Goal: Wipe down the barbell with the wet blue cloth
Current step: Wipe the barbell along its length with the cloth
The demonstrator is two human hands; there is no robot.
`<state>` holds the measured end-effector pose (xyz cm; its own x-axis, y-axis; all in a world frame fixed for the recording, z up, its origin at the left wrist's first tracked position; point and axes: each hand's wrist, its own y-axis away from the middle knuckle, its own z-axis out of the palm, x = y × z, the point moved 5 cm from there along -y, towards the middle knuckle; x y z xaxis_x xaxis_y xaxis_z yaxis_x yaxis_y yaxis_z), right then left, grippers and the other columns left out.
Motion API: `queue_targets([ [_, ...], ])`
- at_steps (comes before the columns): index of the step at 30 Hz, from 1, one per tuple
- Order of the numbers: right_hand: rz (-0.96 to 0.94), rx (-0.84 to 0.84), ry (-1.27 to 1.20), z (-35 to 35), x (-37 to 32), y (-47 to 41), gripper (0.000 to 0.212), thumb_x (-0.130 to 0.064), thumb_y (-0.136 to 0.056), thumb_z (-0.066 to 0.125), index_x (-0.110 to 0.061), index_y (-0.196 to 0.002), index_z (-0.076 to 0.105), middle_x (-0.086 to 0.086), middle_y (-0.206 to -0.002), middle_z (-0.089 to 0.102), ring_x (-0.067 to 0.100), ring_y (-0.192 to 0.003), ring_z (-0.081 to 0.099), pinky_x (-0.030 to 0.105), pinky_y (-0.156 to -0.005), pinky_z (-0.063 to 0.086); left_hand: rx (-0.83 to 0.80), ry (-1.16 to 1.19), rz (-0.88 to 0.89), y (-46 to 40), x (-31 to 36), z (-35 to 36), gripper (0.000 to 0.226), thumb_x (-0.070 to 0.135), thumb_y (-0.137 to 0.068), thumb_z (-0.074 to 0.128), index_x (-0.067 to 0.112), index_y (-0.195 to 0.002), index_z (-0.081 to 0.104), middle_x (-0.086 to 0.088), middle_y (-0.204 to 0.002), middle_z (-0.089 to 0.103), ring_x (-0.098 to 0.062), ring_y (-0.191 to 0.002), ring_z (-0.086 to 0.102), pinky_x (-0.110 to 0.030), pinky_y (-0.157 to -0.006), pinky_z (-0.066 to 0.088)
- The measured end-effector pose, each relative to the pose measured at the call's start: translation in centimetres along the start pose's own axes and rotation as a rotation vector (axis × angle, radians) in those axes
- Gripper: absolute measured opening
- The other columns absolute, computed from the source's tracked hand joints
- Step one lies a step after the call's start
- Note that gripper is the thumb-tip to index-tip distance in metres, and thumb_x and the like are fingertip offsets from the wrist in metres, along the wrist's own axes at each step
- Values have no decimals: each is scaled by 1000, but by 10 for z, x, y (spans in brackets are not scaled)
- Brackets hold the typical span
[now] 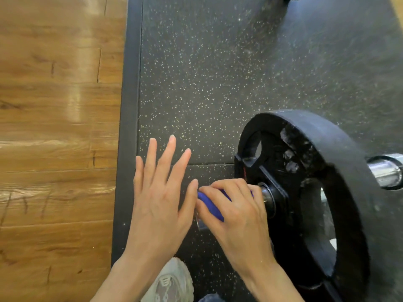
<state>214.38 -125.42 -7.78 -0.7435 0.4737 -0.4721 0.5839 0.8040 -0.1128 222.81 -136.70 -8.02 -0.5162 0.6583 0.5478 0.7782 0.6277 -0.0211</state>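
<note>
Item: barbell [386, 168], laid on the rubber floor [196, 83], black plate [305, 192] fitted.
Blue cloth [209, 203]: wrapped round the sleeve end outside the plate, clenched by the right hand [235, 210].
Left hand [159, 192]: fingers straight, nothing held, just beside the cloth.
Step advised: cloth is kept wrapped tight, twisted and drawn outward along the sleeve; the plate is best steadied.

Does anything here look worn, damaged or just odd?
Yes. The black weight plate has pale, scuffed patches on its face, as if the coating has chipped. The rubber mat shows dusty whitish smears towards the upper right. Otherwise nothing odd: the right hand grips the blue cloth round the barbell's end.
</note>
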Motion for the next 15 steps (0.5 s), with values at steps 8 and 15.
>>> queue_targets([
  [8,54,18,-148,-4,0,-9,25,-47,-92,54,-31,-104,70,-17,-97,55,6,-93,48,28,-73,41,-40,-218,46,-15,13,-14,58,38,-101,38,17,-155,38,-3,-168,22,-25,-158,2,-40,-126,-2],
  [15,14,66,-226,-33,-25,-20,27,-42,-89,56,-25,-104,71,-9,-97,59,12,-90,51,30,-67,43,-71,-389,40,-32,50,-65,57,36,-98,41,11,-149,45,-8,-152,44,-29,-153,25,-41,-125,13],
])
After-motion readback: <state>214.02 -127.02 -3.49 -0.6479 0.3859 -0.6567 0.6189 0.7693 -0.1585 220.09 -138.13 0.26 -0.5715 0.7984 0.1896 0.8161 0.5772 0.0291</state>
